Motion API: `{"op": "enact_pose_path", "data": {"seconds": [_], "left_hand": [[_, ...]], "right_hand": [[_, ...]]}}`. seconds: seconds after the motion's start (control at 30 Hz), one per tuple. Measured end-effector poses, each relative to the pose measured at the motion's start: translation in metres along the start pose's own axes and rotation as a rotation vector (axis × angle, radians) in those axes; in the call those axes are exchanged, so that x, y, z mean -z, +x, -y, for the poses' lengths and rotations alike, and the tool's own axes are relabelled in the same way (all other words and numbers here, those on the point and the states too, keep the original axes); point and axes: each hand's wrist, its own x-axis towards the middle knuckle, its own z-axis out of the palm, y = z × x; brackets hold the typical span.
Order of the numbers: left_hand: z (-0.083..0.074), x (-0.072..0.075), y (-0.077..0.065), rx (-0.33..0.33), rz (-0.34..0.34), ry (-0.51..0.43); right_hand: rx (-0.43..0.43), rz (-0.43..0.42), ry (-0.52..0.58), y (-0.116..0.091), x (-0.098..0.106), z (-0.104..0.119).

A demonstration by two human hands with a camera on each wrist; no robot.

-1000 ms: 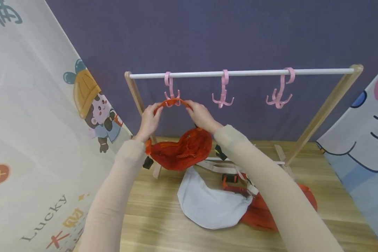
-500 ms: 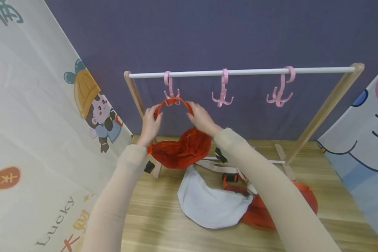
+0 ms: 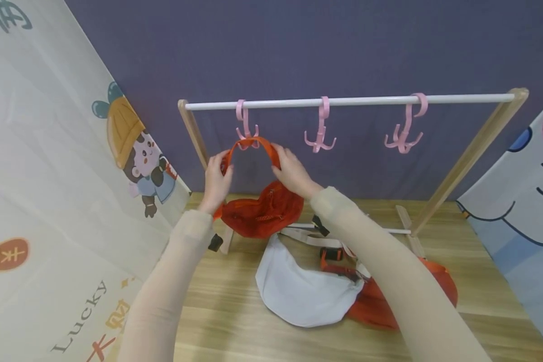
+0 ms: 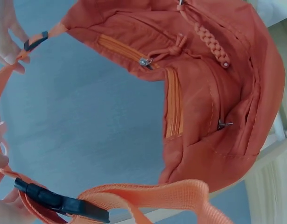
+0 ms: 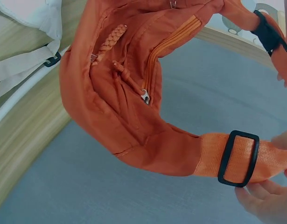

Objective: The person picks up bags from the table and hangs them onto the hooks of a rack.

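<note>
An orange-red waist bag (image 3: 264,211) hangs below my hands, its orange strap (image 3: 266,146) arched up across the prongs of the left pink hook (image 3: 246,123). My left hand (image 3: 216,182) grips the strap's left side, near a black buckle (image 4: 59,203) seen in the left wrist view. On the other side, my right hand (image 3: 295,173) holds the strap between thumb and fingers, beside a black slide adjuster (image 5: 238,158) in the right wrist view. The bag's zippers and braided pull (image 4: 211,44) face the wrist cameras.
Two more pink hooks, a middle one (image 3: 320,133) and a right one (image 3: 404,133), hang from the white rail (image 3: 362,102) with wooden legs. On the wood-look floor lie a white waist bag (image 3: 305,296) and another orange-red bag (image 3: 375,304), partly behind my right sleeve.
The strap's arch between my hands has grown taller and rounder over the hook prongs. Both hands keep their hold, and the hanging bag has shifted slightly right.
</note>
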Motion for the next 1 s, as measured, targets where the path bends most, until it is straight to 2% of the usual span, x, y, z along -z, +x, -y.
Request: {"op": "enact_pose_path", "data": {"seconds": [0.17,0.33,0.63,1.0], "left_hand": [[0.002,-0.005,-0.003,-0.036,-0.024,-0.006],[0.005,-0.008,-0.006,-0.043,-0.047,-0.034],[0.006,-0.013,-0.014,-0.034,-0.062,-0.033],[0.002,-0.023,-0.036,-0.156,-0.112,-0.021]], "right_hand": [[0.007,0.013,-0.008,-0.006,0.001,-0.005],[0.03,0.037,-0.046,-0.014,0.001,-0.009],[0.077,-0.018,-0.002,-0.026,0.002,-0.014],[0.048,-0.035,0.035,-0.048,0.004,-0.029]]}}
